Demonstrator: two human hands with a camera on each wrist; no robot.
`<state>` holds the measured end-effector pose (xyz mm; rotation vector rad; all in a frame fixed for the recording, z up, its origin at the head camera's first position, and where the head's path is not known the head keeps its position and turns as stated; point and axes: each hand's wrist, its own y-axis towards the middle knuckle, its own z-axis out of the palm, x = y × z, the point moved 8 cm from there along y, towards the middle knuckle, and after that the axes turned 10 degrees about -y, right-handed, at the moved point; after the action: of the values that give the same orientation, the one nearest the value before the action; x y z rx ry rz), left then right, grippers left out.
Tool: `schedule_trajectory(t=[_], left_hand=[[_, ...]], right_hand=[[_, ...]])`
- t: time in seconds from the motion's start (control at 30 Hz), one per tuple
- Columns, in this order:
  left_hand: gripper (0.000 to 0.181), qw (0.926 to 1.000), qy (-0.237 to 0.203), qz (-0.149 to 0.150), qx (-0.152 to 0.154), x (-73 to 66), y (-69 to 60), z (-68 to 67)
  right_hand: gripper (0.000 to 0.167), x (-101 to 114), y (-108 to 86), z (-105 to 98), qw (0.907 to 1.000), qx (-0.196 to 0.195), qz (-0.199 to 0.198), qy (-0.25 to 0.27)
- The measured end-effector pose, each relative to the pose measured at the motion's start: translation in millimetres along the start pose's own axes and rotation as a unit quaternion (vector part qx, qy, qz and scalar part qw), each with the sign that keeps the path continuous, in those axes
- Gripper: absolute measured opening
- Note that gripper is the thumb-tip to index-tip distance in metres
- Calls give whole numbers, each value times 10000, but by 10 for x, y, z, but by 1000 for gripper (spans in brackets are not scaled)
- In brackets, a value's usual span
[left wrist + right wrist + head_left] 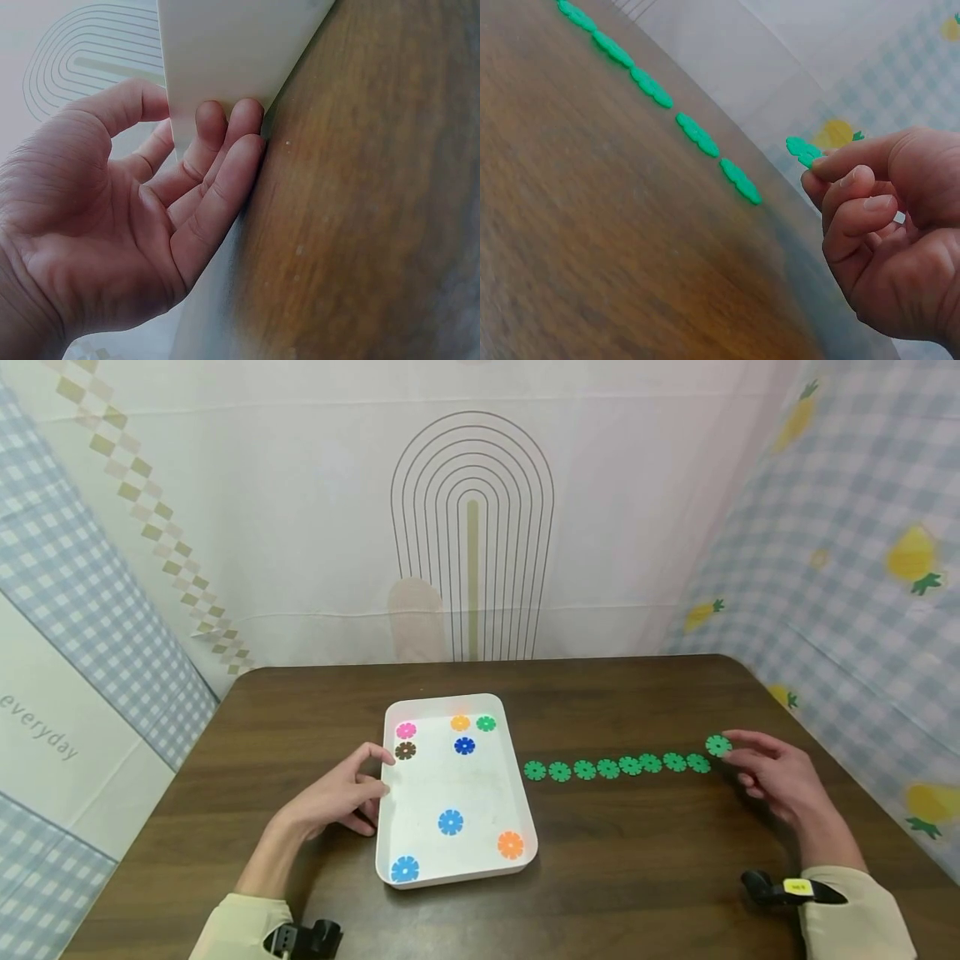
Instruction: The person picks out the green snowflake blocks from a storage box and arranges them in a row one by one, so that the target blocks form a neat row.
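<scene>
Between thumb and fingertips, my right hand [776, 772] pinches a green notched plastic disc [717, 745], held just above the table past the right end of a row. That row [608, 768] is made of several like green discs lying flat, also visible in the right wrist view. At the left wall of a white tray [480, 793], my left hand [337, 793] grips the rim. In the left wrist view its curled fingers [214, 187] touch the tray's outer wall.
Inside the tray lie loose discs: a pink one [406, 730], a brown one [405, 750], a dark blue one [464, 746], a green one [486, 723], plus light blue and orange ones. Patterned cloth [600, 527] hangs behind the wooden table [622, 877].
</scene>
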<state>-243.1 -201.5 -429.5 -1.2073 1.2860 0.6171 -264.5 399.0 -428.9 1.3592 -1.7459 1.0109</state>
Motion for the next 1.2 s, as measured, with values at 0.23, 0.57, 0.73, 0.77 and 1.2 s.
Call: schedule_trajectory(t=[0.23,0.57,0.73,0.77,1.2], left_hand=[[46,10000,30,14,18,1,-8,5],[47,10000,41,-8,14,1,-18,1],[47,10000,43,-5,39,-2,-9,1],[47,10000,42,-2,47,-3,-9,1],[47,10000,47,-31,35,-6,-9,1]], right_hand=[[31,-87,-1,-39,9990,-180,135,-389],[43,-133,-11,-39,9910,-396,362,-1229],[49,-123,-24,-30,9888,-410,383,-1380],[50,-121,-24,-29,9888,-408,385,-1386],[48,99,-73,-85,9828,-487,204,-1772]])
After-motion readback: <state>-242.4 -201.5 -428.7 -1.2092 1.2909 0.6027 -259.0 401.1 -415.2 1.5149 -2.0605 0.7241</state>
